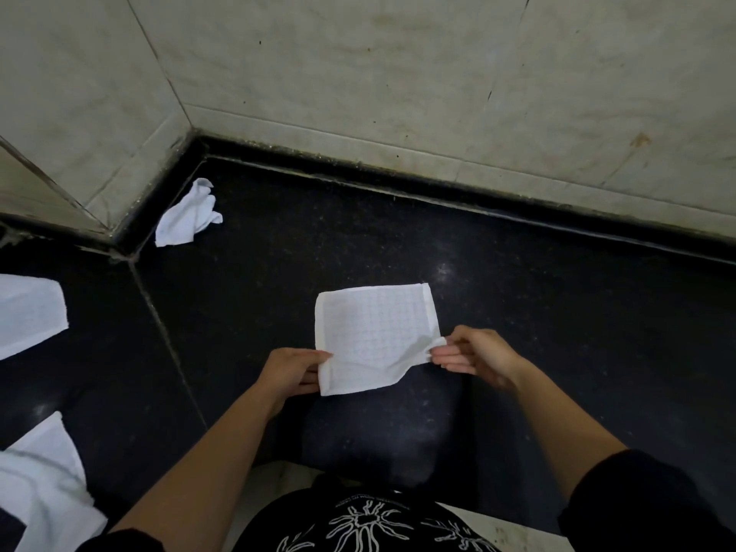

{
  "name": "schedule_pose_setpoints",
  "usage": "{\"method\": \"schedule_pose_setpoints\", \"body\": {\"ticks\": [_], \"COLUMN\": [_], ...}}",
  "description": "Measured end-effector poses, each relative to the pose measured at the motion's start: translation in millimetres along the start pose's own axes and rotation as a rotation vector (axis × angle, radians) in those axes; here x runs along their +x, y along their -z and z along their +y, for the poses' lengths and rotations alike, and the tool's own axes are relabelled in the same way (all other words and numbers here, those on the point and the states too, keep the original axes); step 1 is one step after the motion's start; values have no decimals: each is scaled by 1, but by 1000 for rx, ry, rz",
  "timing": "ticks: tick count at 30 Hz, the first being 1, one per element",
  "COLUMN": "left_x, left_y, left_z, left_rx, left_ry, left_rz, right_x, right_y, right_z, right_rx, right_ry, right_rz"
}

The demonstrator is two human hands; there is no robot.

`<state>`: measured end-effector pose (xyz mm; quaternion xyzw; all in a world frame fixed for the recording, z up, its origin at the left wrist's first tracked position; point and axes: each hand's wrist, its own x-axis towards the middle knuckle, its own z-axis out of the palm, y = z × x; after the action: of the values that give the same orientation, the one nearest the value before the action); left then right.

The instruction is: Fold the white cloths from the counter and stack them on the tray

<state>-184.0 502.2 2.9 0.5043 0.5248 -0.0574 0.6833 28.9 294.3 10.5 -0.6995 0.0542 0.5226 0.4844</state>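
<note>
**Cloth Held at Two Points over the Counter**

**Work piece.** The cloth (pixel 376 332) sits at centre frame, over the black counter (pixel 557 312) and directly in front of the person. It is white and roughly square, with a faint grid weave across its face and a plain hemmed border along the far, left and right edges. The far half is spread smooth. The near right corner is drawn into a bunch, with creases running from it toward the middle. The near edge slants, lower at the left than at the right. The far edge appears to rest on the counter, though the angle does not confirm contact.

**Hands.**
- The left hand (pixel 288 372) pinches the left edge close to the near left corner. The thumb lies on top and the fingers curl underneath.
- The right hand (pixel 474 354) pinches the bunched near right corner between thumb and forefinger. The remaining fingers point left, loosely curled below the pinch.

**Other cloths.**
- A crumpled cloth (pixel 187 219) lies on the counter in the far left corner, close to the tiled wall (pixel 398 73).
- A flat cloth (pixel 28 312) lies at the left edge of the view, partly cut off.
- A loose cloth (pixel 44 480) lies rumpled at the lower left, also cut off.

All three are well apart from the held cloth.

**Operator.** A black printed shirt (pixel 358 523) shows at the bottom edge.
</note>
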Motion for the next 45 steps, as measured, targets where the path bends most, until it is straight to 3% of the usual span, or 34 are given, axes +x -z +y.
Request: {"method": "schedule_pose_setpoints", "body": {"ticks": [4,11,15,26,37,45], "left_x": [10,21,27,46,43,49], "left_y": [6,11,13,-5,-3,-7], "left_z": [13,23,25,21,26,23], "left_rx": [-92,-86,-117,183,-94,79], "left_ry": [45,41,37,-109,12,-117], "left_rz": [-4,-90,-136,57,36,65], "right_x": [14,41,55,68,64,63], "right_y": [-1,-9,-9,-11,-12,-11], "right_z": [-16,-29,-30,-31,-33,-36], "right_rx": [63,-289,-355,-393,-446,-474], "right_ry": [13,135,163,193,179,186], "right_rz": [12,191,299,309,274,245]}}
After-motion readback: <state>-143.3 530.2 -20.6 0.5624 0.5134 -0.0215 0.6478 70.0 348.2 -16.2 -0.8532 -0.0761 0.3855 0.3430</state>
